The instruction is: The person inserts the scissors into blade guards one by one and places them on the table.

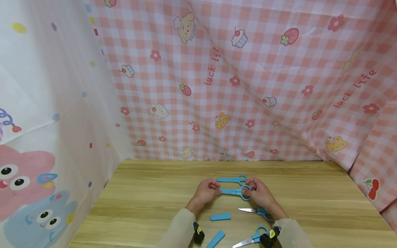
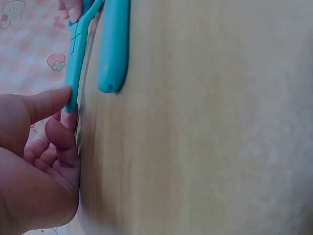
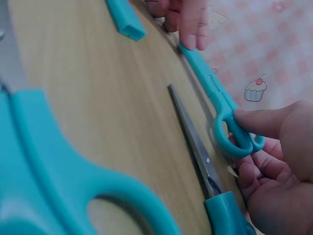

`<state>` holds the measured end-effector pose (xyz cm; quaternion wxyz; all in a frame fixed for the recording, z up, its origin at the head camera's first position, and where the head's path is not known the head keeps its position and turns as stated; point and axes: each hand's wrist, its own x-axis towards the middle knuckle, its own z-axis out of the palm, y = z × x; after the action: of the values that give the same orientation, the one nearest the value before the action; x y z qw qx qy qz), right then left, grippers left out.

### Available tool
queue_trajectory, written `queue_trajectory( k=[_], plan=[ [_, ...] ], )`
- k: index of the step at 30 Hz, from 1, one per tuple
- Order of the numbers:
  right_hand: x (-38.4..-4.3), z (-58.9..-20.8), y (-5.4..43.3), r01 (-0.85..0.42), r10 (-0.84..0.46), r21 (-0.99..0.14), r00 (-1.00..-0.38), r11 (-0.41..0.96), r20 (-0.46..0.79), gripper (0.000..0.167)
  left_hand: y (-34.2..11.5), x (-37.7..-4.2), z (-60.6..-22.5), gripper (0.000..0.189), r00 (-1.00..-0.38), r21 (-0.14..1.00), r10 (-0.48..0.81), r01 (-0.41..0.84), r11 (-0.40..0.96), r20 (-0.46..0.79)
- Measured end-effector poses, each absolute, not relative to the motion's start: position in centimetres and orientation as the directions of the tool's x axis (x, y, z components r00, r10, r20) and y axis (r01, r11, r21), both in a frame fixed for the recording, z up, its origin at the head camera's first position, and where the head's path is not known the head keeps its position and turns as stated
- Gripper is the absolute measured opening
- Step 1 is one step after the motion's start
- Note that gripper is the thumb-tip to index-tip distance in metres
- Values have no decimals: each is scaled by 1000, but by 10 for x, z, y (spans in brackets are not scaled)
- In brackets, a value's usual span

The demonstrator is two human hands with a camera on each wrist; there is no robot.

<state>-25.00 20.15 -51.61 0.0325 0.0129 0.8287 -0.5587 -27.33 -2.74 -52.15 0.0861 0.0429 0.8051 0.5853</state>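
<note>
Both hands hold one pair of blue scissors (image 1: 228, 192) with its blue sheath over the blades, lying crosswise. My left hand (image 1: 205, 192) pinches the sheath's tip, thumb on top and fingers beneath in the left wrist view. At the other end, my right hand (image 1: 262, 194) grips the finger loops, its thumb pressing on them in the right wrist view. Just behind lies a second pair of sheathed blue scissors (image 1: 227, 179), parallel to the first. Below the right hand are bare-bladed scissors (image 3: 195, 147) with blue handles, pointing left.
Nearer on the wooden table (image 1: 149, 193) lie two loose blue sheaths, one sheath (image 1: 220, 217) crosswise and one sheath (image 1: 216, 238) slanted. Another pair of unsheathed scissors (image 1: 245, 242) rests by the right wrist. A pink checked cloth (image 1: 192, 103) hangs behind the table.
</note>
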Motion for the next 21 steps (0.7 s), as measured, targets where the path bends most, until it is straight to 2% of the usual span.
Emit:
queue_trajectory(
  k=[14,21],
  plan=[
    [-252,-517,202,98,18,-905,-995,414,-100,33,-29,-269,-523,15,-979,937,203,44,346,-29],
    [-251,-519,201,95,25,-918,-995,384,-93,33,-29,-267,-525,16,-983,937,179,28,347,-37]
  ],
)
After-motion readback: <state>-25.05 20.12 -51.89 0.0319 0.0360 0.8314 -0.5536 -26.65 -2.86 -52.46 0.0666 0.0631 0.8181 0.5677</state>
